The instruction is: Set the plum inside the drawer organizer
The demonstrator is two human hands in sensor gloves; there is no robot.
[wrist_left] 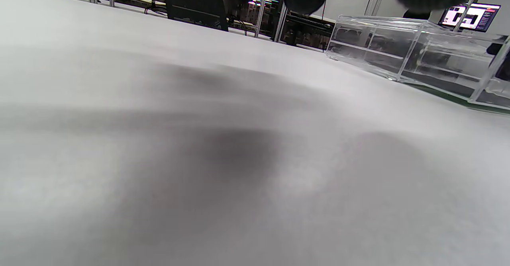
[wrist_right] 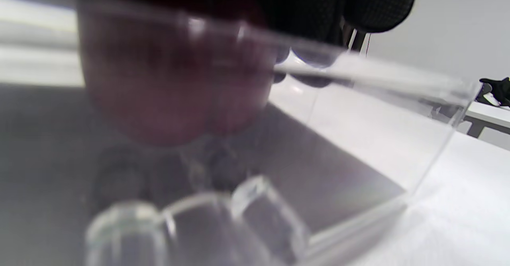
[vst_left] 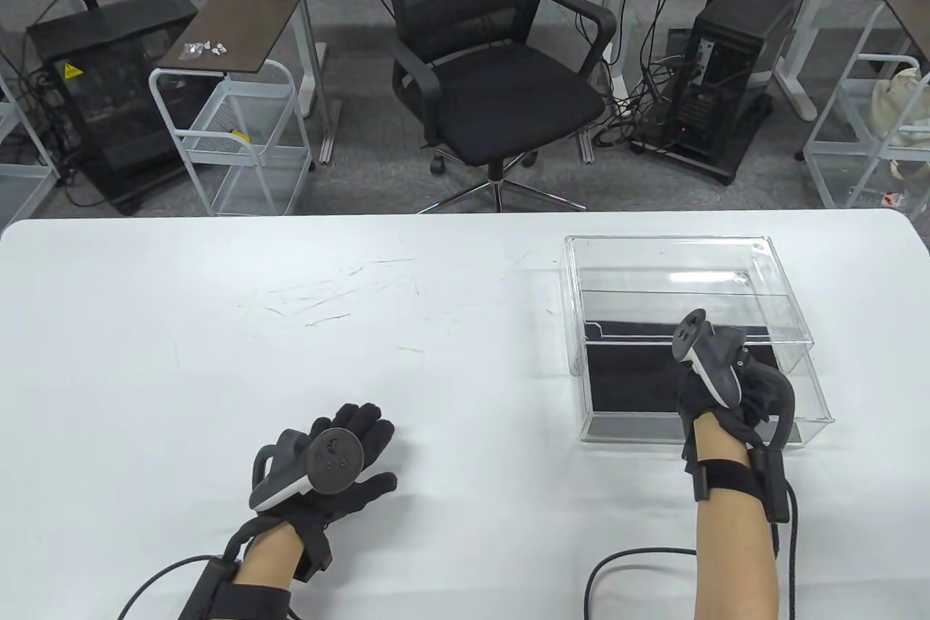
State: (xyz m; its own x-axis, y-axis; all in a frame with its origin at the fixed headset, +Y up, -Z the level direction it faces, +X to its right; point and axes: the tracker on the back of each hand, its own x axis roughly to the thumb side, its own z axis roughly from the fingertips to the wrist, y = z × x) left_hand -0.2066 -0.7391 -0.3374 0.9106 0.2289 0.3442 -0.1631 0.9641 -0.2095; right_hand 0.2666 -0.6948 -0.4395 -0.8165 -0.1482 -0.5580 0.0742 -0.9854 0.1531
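The clear drawer organizer (vst_left: 676, 264) stands at the right of the white table, its drawer (vst_left: 625, 387) pulled out toward me and lined in black. My right hand (vst_left: 701, 398) is over the open drawer, fingers pointing down into it. In the table view the hand hides the plum. In the right wrist view the dark purple plum (wrist_right: 171, 94) shows blurred through the drawer's clear front wall (wrist_right: 358, 138), held under my gloved fingers (wrist_right: 303, 7) just above the drawer floor. My left hand (vst_left: 356, 435) rests flat on the table, fingers spread and empty.
The table's far edge (vst_left: 436, 216) faces an office chair (vst_left: 494, 89) and carts beyond it. The organizer also shows in the left wrist view (wrist_left: 418, 55), at the upper right. A cable (vst_left: 639, 558) loops on the table by my right forearm.
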